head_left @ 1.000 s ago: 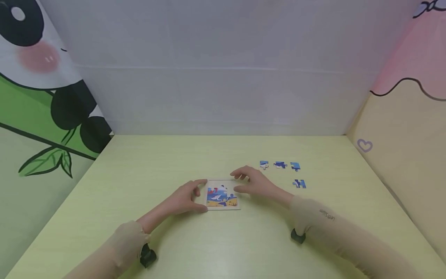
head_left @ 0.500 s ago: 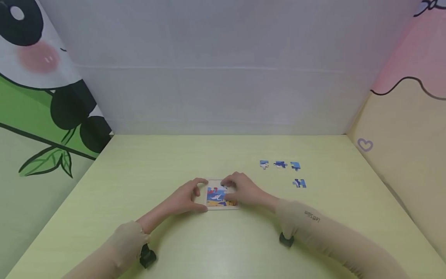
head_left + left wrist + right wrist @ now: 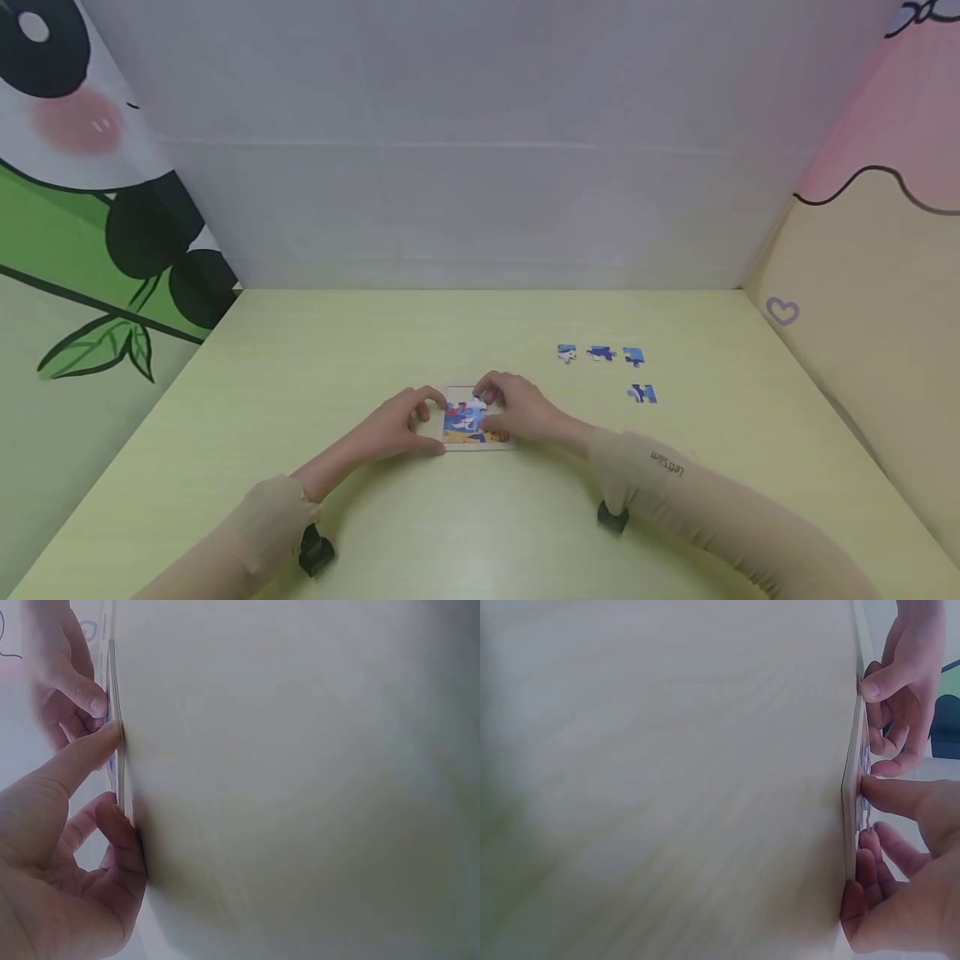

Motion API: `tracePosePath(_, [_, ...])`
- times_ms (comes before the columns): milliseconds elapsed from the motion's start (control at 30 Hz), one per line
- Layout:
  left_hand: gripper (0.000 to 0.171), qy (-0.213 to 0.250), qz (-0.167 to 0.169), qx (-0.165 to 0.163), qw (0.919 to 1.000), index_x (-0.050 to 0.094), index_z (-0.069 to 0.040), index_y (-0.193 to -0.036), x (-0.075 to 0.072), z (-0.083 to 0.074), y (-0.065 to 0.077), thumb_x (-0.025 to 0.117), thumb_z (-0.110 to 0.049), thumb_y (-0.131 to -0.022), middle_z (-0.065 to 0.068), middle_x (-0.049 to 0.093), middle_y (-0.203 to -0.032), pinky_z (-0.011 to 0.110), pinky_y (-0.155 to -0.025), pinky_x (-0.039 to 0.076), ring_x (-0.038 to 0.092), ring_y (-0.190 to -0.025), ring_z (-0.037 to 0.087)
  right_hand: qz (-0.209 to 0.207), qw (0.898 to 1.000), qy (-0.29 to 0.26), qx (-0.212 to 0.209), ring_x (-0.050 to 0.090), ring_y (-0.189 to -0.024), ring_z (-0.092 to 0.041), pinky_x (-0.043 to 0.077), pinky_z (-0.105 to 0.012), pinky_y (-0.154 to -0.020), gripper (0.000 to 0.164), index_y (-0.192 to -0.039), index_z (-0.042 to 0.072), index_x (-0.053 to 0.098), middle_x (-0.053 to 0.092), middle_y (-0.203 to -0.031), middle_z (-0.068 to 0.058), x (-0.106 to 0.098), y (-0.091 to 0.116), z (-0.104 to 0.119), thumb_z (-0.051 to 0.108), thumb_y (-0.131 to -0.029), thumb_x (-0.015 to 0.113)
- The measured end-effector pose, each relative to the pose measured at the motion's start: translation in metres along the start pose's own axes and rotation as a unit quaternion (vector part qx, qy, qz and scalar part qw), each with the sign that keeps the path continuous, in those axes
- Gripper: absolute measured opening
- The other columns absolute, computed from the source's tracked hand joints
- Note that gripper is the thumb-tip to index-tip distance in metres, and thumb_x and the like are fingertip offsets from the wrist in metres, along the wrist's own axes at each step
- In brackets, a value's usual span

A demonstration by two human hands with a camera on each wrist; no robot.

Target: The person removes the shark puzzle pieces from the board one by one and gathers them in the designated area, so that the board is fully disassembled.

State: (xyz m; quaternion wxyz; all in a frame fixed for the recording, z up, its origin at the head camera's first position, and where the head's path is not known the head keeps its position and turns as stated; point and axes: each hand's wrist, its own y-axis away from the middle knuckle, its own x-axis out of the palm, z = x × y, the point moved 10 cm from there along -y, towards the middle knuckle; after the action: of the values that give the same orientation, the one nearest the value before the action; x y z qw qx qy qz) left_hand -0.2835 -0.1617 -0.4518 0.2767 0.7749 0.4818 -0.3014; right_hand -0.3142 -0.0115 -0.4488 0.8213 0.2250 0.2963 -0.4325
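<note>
A small square jigsaw puzzle board (image 3: 491, 447) lies on the table, partly filled with a blue and sandy sea picture. My left hand (image 3: 393, 425) holds its left side, thumb at the near corner and index finger at the far corner. Over the right half is my right hand (image 3: 517, 408), pinching a puzzle piece (image 3: 477, 404) between thumb and fingers. This hand hides part of the picture. The right wrist view shows the piece's edge (image 3: 868, 817) between the right thumb and fingertips, close over the board.
Several loose blue and white puzzle pieces lie behind and right of the board, including one piece (image 3: 601, 353) in the back row and another piece (image 3: 642, 393) nearer. A pale wall (image 3: 480, 217) closes off the table's back edge, with painted panels on both sides.
My right hand has moved left from beside the board to over it, and its thumb and fingers have closed on a piece. My left hand has stayed at the board's left side.
</note>
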Motion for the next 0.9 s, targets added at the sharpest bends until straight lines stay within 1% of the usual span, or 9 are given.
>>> tracePosePath(333, [0.048, -0.004, 0.004, -0.004, 1.0000, 0.059, -0.022, -0.118, 0.0008, 0.0009, 0.0015, 0.084, -0.029, -0.078, 0.008, 0.055, -0.104, 0.031, -0.073, 0.042, 0.049, -0.083, 0.019, 0.007, 1.000, 0.010, 0.013, 0.050, -0.093, -0.015, 0.043, -0.030, -0.084, 0.040, -0.121, 0.014, 0.065, 0.061, -0.102, 0.002, 0.0004, -0.0005, 0.0004, 0.017, -0.083, 0.079])
tracePosePath(600, [0.047, -0.002, 0.007, -0.015, 0.9999, 0.060, -0.024, -0.119, 0.0030, 0.0039, 0.0009, 0.083, -0.028, -0.078, 0.009, 0.054, -0.105, 0.031, -0.073, 0.041, 0.050, -0.081, 0.019, 0.008, 1.000, 0.000, 0.022, 0.050, -0.092, -0.016, 0.042, -0.028, -0.081, 0.041, -0.121, 0.013, 0.066, 0.062, -0.102, 0.001, -0.0010, 0.0007, 0.0001, 0.016, -0.082, 0.079])
tracePosePath(900, [0.048, 0.001, 0.011, -0.019, 0.9998, 0.060, -0.024, -0.119, 0.0018, 0.0013, 0.0016, 0.084, -0.028, -0.078, 0.010, 0.054, -0.105, 0.031, -0.074, 0.041, 0.050, -0.083, 0.020, 0.000, 1.000, 0.010, 0.009, 0.050, -0.094, -0.016, 0.043, -0.029, -0.082, 0.043, -0.124, 0.016, 0.065, 0.062, -0.105, 0.003, -0.0018, 0.0011, 0.0016, 0.018, -0.083, 0.078])
